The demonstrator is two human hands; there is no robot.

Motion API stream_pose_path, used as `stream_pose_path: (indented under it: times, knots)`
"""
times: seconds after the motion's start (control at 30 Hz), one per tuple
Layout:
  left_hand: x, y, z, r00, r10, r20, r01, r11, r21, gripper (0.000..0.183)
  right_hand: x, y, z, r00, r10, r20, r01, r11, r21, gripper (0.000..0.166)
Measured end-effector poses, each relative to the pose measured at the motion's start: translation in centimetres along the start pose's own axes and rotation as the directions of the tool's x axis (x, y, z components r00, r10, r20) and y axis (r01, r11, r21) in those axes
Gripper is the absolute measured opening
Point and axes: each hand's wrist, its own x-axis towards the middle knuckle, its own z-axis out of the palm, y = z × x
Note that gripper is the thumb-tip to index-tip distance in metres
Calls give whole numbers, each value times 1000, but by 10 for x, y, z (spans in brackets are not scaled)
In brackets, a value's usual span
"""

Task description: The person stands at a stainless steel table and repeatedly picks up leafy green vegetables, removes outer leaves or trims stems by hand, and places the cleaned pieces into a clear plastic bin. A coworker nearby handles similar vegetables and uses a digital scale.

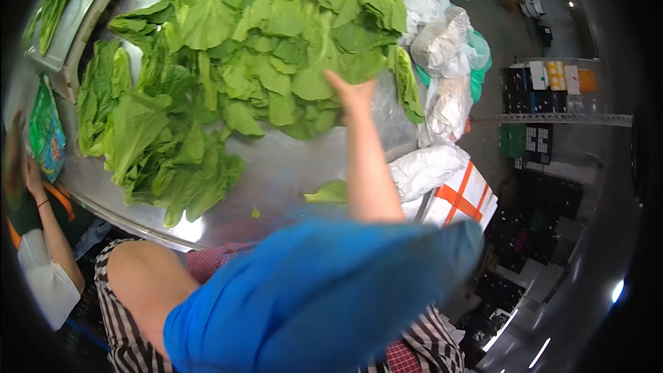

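My right hand reaches over a metal table to a broad pile of leafy greens, probably leaf mustard or lettuce. Its thumb points to the left, spread from the rest of the hand. A large leaf covers the fingers, so their grip cannot be seen. Nearer to me on the left is another heap of the greens, with stems and leaves tangled. One loose leaf lies beside my right forearm. My left hand is out of view. My blue sleeve fills much of the lower middle.
White plastic bags and a white box with orange tape line the right side. A tray holding long greens stands at far left, above a green printed packet. A co-worker's arm is at the left edge.
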Motion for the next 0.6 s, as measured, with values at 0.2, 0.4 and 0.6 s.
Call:
stream_pose_path:
  times: [0.2, 0.4, 0.6]
  knots:
    - [-19, -16, 5, 995, 78, 66, -70, 991, -114, 56, -39, -24, 46, 958, 142, -248, -223, 914, -339, 127]
    - [-13, -241, 3, 815, -372, -444, 472, 871, 137, 77, -34, 4, 42, 970, -11, -242, 14, 1000, 11, 112]
    - [0, -268, -29, 775, -44, -630, 451, 738, 503, 78, -64, -8, 48, 958, 267, 104, -280, 794, 540, 81]
